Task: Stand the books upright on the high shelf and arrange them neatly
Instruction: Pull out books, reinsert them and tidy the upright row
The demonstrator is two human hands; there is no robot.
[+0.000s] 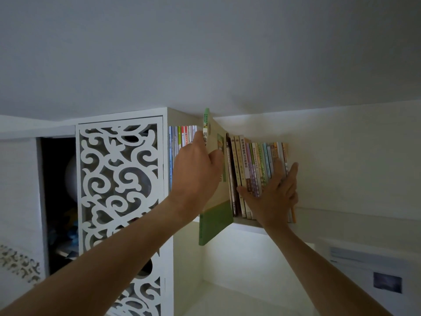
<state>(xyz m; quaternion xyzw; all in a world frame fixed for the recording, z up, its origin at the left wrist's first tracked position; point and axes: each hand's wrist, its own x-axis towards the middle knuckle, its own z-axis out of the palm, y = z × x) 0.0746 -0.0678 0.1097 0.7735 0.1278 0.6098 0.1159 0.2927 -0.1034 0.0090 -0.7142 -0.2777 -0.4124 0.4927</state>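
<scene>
White wall and ceiling [205, 53] fill the upper field. A white cabinet with a pierced scrollwork door panel [118, 179] stands to the left and serves as the landmark. Directly right of the cabinet runs the high white shelf board [246, 223], carrying the task's books.

A short group of thin upright books [182, 137] stands against the cabinet's side wall. Further right of the cabinet, a longer row of pastel-spined paperbacks [255, 165] stands on the shelf, leaning slightly.

Between the two groups, a large green-and-cream paperback [216, 222] is held upright, its lower corner hanging below the shelf edge and out in front of it. It is not yet seated.

The left hand [196, 169] grips this book, fingers curled round its spine edge. The right hand [273, 195] lies flat and open, fingers straight, pressing the pastel row's spines and right end.

Assessment: the step in hand is insertion. The right hand should keep the row braced away from the cabinet so the gap stays wide. The book should be lifted clear of the shelf lip, pushed back square, then closed up flush.
</scene>
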